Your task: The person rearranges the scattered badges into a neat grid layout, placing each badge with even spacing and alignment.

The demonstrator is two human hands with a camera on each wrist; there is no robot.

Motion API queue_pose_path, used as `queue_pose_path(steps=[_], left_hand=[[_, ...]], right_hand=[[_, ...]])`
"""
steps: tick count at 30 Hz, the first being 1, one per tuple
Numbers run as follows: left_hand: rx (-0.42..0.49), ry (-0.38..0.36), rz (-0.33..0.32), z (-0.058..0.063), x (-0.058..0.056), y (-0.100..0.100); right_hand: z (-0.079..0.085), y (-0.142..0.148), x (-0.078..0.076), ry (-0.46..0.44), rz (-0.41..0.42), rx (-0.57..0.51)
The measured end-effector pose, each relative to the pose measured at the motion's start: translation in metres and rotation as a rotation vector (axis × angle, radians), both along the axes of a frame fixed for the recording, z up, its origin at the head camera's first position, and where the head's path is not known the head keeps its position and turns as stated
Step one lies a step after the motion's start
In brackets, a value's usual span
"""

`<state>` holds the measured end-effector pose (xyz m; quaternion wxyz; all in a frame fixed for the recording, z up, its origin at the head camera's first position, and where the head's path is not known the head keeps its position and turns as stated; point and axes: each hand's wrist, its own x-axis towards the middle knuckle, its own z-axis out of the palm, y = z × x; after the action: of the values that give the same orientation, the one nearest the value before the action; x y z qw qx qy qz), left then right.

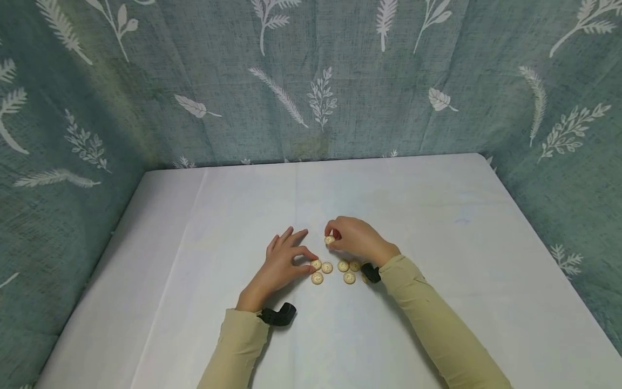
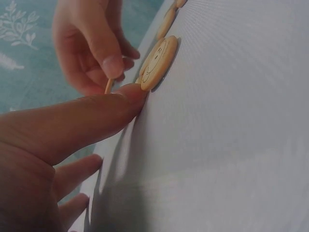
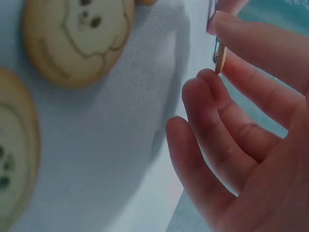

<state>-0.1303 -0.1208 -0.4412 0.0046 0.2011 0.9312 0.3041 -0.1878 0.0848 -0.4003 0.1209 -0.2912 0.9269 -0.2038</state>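
My right hand (image 1: pixel 357 237) is raised over the table and pinches a round wooden badge (image 1: pixel 329 240) between thumb and fingers. In the right wrist view that badge (image 3: pixel 221 59) is edge-on, with a metal pin at its back; the other fingers are loosely bent. My left hand (image 1: pixel 276 271) is at the left end of a group of similar badges, its thumb and index finger around the edge of one badge (image 1: pixel 316 265). Its other fingers spread out. The left wrist view shows the left thumb at a face-printed badge (image 2: pixel 161 63) on the cloth.
Beside the left hand lie two loose badges, one to the right (image 1: pixel 327 267) and one nearer (image 1: pixel 317 278). Several more (image 1: pixel 349 277) lie under the right wrist, partly hidden by its black camera (image 1: pixel 371 273). A white cloth covers the table (image 1: pixel 218 227); patterned green curtains (image 1: pixel 311 81) surround it.
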Motion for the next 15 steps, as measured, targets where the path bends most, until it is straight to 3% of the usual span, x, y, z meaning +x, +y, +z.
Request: queue_pose_path(steps=[15], left_hand=[[0.004, 0.01, -0.006, -0.002, -0.001, 0.001]], right_hand=[[0.001, -0.023, -0.009, -0.046, -0.003, 0.096]])
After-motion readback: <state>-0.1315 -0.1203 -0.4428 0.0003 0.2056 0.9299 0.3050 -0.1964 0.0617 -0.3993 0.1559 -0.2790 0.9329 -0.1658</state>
